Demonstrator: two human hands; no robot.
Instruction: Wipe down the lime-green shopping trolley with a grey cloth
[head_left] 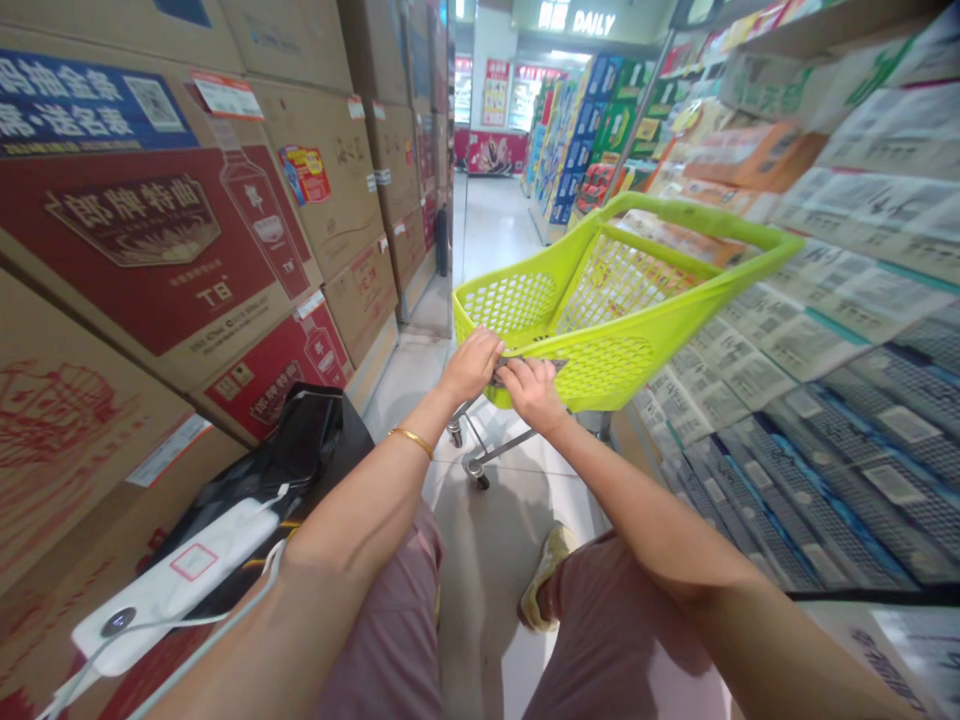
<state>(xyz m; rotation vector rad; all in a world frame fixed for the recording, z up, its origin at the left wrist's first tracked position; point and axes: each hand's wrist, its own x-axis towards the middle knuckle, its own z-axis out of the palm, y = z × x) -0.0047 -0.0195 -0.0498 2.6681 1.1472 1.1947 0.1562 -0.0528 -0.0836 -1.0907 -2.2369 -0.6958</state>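
A lime-green shopping cart [630,375] stands in the aisle, turned at an angle, with its raised handle end towards the right shelf. Its perforated basket shows nothing inside. My left hand [474,362] is closed over the near rim of the basket, a gold bangle on the wrist. Right beside it, my right hand [532,388] also has its fingers curled over that rim, partly covering a dark label there. Below the basket, grey legs and a caster wheel [476,472] rest on the floor.
Stacked cartons [172,230] line the left side. Packaged goods [810,330] fill the shelf on the right. Near my left arm are a white device [180,580] with cables and a black bag [307,440]. Pale tiled floor [491,205] runs ahead between displays.
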